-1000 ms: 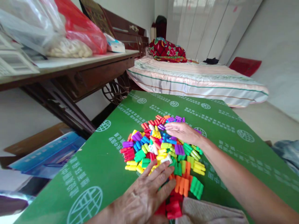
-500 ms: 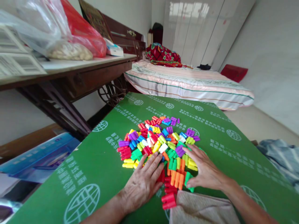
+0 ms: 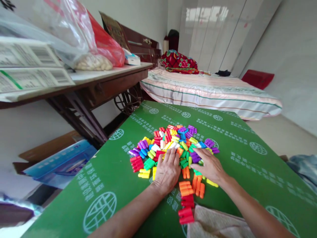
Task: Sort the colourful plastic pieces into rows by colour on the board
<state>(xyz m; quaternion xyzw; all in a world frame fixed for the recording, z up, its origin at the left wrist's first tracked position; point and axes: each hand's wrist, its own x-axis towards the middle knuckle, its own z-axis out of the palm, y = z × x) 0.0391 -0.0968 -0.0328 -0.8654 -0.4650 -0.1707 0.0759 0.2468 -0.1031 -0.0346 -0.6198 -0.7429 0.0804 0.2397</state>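
A heap of small bullet-shaped plastic building pieces (image 3: 158,155), in many colours, lies spread over the green board (image 3: 111,185). My left hand (image 3: 167,172) rests palm down on the near middle of the heap, its fingers stretched forward over yellow and white pieces. To the right, my right hand (image 3: 209,165) reaches over purple pieces (image 3: 195,157) and green ones, fingers extended and thumb apart. What lies under both palms is hidden. Between my forearms sit orange pieces (image 3: 185,188) and red pieces (image 3: 186,215), apart from the heap.
A beige cloth (image 3: 218,223) lies at the near edge beside the red pieces. On the left stands a table (image 3: 99,77) with boxes (image 3: 32,72) and plastic bags (image 3: 104,43). Beyond the board is a bed (image 3: 210,91).
Both hands have moved forward, farther into the heap. Orange and red pieces by the cloth now show more fully, apart from the heap. The camera view has shifted slightly.
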